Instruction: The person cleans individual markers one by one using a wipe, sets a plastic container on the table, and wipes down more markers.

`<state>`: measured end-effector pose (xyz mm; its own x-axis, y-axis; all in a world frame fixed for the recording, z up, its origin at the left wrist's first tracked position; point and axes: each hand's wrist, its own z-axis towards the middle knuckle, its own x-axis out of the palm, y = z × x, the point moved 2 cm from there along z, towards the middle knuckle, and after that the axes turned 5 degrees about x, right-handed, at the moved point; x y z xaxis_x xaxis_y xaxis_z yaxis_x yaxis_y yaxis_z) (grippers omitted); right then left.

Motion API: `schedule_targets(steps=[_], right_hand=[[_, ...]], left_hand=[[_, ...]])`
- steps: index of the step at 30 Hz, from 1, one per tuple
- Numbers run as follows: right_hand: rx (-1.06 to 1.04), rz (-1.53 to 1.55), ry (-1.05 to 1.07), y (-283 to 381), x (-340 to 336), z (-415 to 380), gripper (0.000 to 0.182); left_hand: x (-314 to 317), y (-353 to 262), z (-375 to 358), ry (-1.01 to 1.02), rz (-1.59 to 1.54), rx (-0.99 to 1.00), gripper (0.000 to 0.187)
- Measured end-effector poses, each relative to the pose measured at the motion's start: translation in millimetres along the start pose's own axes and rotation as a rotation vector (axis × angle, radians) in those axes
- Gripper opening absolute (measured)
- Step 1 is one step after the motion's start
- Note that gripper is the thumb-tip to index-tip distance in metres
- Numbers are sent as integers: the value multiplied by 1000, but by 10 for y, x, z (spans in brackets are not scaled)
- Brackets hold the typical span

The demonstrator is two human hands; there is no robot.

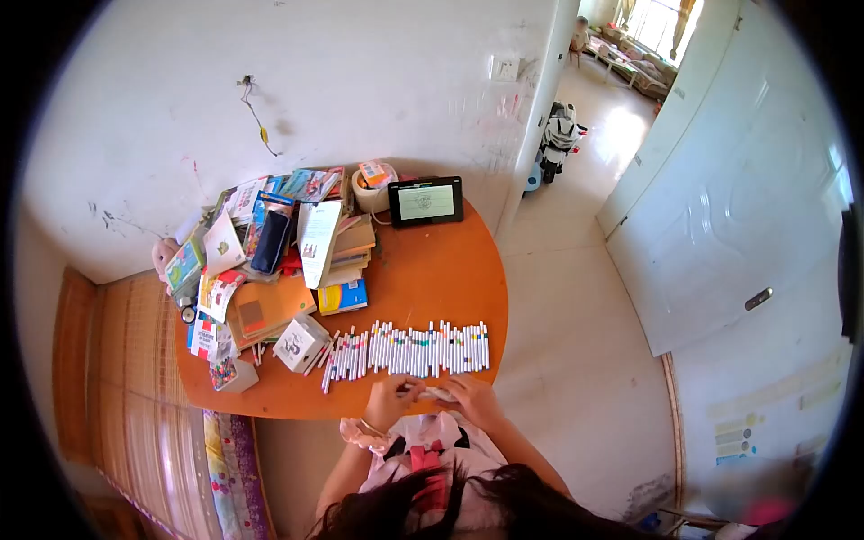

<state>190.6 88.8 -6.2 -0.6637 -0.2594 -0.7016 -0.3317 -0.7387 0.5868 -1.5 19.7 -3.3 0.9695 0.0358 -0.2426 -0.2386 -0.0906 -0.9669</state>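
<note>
Along the front of the orange table [432,279] lies a long row of white marker pens [414,351], side by side, with bands of different colours. Just in front of the row, at the table's edge, both hands meet. My left hand [388,402], with a pink scrunchie at the wrist, has its fingers curled round one end of a small bunch of white marker pens [439,393]. At the other end, my right hand [475,399] closes on the same pens. Fingers cover much of them, so their number cannot be told.
A white box with a drawing [301,344] stands left of the row, and a pen holder [234,374] beyond it. Books [270,306] pile up at the left, with a dark pencil case [271,241] on top. A tablet [427,201] stands at the back.
</note>
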Motion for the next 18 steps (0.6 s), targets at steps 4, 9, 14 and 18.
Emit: schedule_targets(steps=[4, 9, 14, 18], right_hand=[[316, 98, -244, -286, -34, 315, 22], [868, 506, -429, -1120, 161, 372, 23], [920, 1407, -455, -964, -65, 601, 21], [706, 1166, -72, -528, 48, 755, 28]], left_hand=[[-424, -359, 309, -154, 216, 129, 10], [-483, -211, 603, -166, 483, 284, 12], [-394, -27, 658, -197, 620, 181, 26], [-176, -75, 731, -181, 865, 283, 27]])
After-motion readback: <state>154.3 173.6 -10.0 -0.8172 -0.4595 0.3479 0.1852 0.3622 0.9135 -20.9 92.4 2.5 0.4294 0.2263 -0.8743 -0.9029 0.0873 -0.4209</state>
